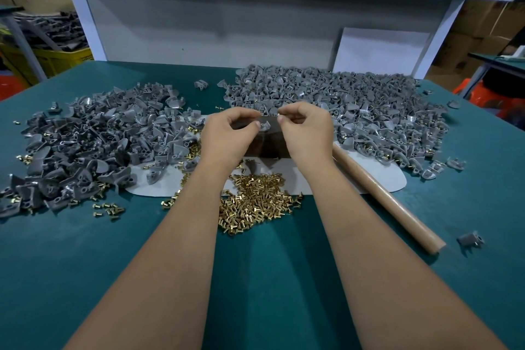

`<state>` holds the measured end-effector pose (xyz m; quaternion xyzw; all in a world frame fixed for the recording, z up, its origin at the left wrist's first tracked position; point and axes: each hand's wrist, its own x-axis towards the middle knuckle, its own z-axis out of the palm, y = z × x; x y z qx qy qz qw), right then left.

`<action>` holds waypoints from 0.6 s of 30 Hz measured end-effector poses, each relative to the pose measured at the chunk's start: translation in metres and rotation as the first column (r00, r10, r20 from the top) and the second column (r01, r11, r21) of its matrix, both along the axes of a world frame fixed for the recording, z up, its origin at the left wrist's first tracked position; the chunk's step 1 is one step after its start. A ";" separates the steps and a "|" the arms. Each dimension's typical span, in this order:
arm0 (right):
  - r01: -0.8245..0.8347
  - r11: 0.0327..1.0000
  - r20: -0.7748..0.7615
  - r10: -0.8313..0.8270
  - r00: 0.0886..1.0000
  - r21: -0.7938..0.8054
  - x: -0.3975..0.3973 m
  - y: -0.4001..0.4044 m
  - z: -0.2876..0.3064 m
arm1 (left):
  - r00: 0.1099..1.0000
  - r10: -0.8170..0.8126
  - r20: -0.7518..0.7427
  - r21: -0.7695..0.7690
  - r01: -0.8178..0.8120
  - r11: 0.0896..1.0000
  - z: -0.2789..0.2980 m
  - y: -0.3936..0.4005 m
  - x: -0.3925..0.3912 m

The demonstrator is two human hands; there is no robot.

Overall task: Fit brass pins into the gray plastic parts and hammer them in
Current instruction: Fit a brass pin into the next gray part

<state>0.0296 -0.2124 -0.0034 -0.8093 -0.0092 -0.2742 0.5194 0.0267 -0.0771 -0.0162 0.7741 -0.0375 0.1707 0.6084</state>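
Above the dark block, the left hand [231,129] pinched a gray plastic part [265,125] while the right hand [305,126] pinched something tiny, probably a brass pin. A tilted pin could jam or slip into the brass pin heap [255,202] on the counter [255,278].

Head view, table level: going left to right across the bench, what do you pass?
Left pile of gray parts → left hand → small gray part held between the hands → right hand → right pile of gray parts → lone gray part near the table edge.
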 end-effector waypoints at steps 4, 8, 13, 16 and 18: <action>-0.021 0.998 0.061 0.025 0.998 -0.065 -0.002 0.006 0.002 | 0.994 0.070 0.088 0.111 -0.080 0.991 0.003 0.002 -0.001; -0.072 0.995 0.059 0.076 0.995 -0.075 -0.005 0.013 0.004 | 0.992 0.066 0.104 0.145 -0.080 0.986 0.005 0.001 -0.003; -0.124 0.991 0.058 0.121 0.991 0.049 -0.007 0.016 0.006 | 0.994 0.021 0.109 0.100 -0.032 0.994 0.005 0.003 -0.003; -0.118 0.991 0.058 0.115 0.992 0.067 -0.007 0.016 0.005 | 0.979 0.103 0.177 0.220 -0.141 0.965 0.004 0.000 -0.007; -0.111 0.991 0.060 0.107 0.992 0.070 -0.007 0.016 0.005 | 0.955 0.142 0.260 0.274 -0.214 0.938 0.003 -0.003 -0.009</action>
